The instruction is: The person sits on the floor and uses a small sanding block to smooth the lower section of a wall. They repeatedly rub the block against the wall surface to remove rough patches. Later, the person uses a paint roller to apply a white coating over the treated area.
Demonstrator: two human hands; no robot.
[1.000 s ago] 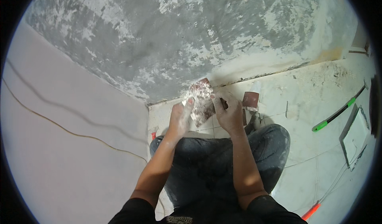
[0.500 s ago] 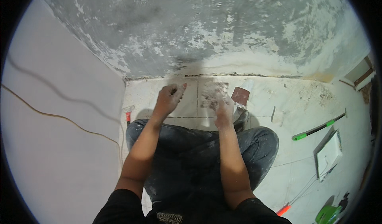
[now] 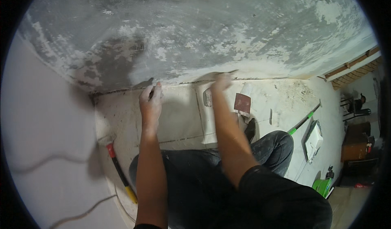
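Note:
My left hand [image 3: 150,100], dusted white, is closed in front of the wall's foot. Its fingers curl toward the thumb around a dark spot, and what they hold, if anything, I cannot make out. My right hand [image 3: 222,82] reaches to the seam between wall and floor. Motion smears its fingers, so I cannot see what they hold. Beside my right wrist is a small greyish speckled piece [image 3: 207,98]. Just to the right lies a maroon sheet like sandpaper [image 3: 242,102]. The wall [image 3: 183,37] is grey with patchy white remains of coating.
A scraper with a red, black and yellow handle [image 3: 119,168] lies by the left wall. On the right are a green-and-black long-handled scraper [image 3: 304,121], a white tray-like object [image 3: 313,141] and a green object [image 3: 322,187]. A cord [image 3: 85,213] crosses the lower left.
My right hand has moved up to the wall's foot; the speckled piece that was with it now shows beside my wrist. The view has turned, showing more of the left scraper and the room at right.

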